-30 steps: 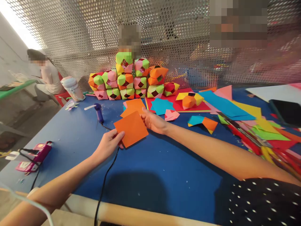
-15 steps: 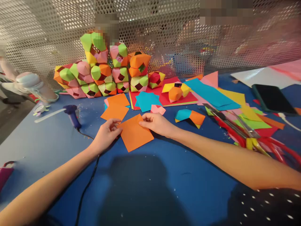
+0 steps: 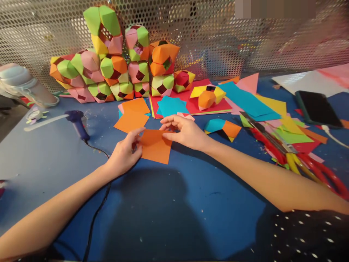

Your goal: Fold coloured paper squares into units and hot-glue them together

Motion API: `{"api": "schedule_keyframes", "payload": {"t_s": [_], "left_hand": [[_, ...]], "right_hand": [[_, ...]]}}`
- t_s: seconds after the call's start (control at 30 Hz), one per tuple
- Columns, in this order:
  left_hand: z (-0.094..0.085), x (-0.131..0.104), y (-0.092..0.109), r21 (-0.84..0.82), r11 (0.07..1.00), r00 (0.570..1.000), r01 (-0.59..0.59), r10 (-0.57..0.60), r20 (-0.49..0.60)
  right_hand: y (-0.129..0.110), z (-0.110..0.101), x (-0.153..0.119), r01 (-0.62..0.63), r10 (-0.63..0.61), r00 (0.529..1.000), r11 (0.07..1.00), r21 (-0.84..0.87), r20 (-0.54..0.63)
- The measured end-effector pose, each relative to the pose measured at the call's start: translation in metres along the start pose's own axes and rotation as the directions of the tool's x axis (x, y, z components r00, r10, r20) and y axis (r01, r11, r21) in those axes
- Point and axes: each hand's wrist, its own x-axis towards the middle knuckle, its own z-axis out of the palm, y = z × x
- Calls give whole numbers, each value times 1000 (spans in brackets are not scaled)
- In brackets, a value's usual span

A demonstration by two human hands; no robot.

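Note:
An orange paper square (image 3: 156,146) lies at the middle of the blue table, between both hands. My left hand (image 3: 125,151) pinches its left edge, thumb below and fingers above. At its upper right corner, my right hand (image 3: 187,134) has the paper between thumb and curled fingers. Just behind are more orange sheets (image 3: 131,122) and blue sheets (image 3: 172,106). A small pink folded piece (image 3: 186,116) is partly hidden by my right hand. To the right sits a blue, orange and yellow folded piece (image 3: 223,128).
Stacked folded paper balls (image 3: 113,69) stand before a perforated metal screen (image 3: 201,36). A glue gun (image 3: 77,123) with its cord lies left, near a bottle (image 3: 29,85). Scissors (image 3: 293,160), paper scraps (image 3: 297,136) and a phone (image 3: 317,109) are at the right.
The orange square has turned so its edges run more level with the table front. Both hands have shifted their hold on it. The view has moved slightly.

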Motion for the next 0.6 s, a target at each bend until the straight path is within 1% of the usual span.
{"api": "schedule_keyframes", "payload": {"t_s": [0.03, 0.1, 0.17, 0.23, 0.33, 0.4, 0.5, 0.6], "left_hand": [[0, 0, 0, 73, 995, 998, -63, 64, -6], [2, -1, 0, 159, 975, 988, -154, 156, 1], [3, -2, -3, 182, 964, 981, -193, 193, 20], [4, -3, -6, 181, 961, 978, -208, 204, 42], [5, -5, -9, 181, 952, 969, -246, 235, 80], [4, -5, -10, 187, 946, 962, -267, 251, 106], [4, -6, -9, 186, 939, 955, -288, 267, 131], [4, -7, -10, 192, 922, 939, -335, 310, 149]], "right_hand": [[0, -2, 0, 41, -38, 999, 996, -81, 33], [2, -3, -2, 123, -101, 990, 963, -240, 101], [6, -4, -4, 220, -175, 973, 902, -371, 151], [10, -4, -6, 327, -265, 944, 824, -463, 195], [14, -6, -8, 430, -335, 903, 732, -529, 270], [13, -9, -9, 475, -346, 879, 683, -554, 328], [10, -13, -10, 554, -353, 831, 592, -585, 429], [8, -15, -12, 606, -347, 794, 511, -609, 499]]}}
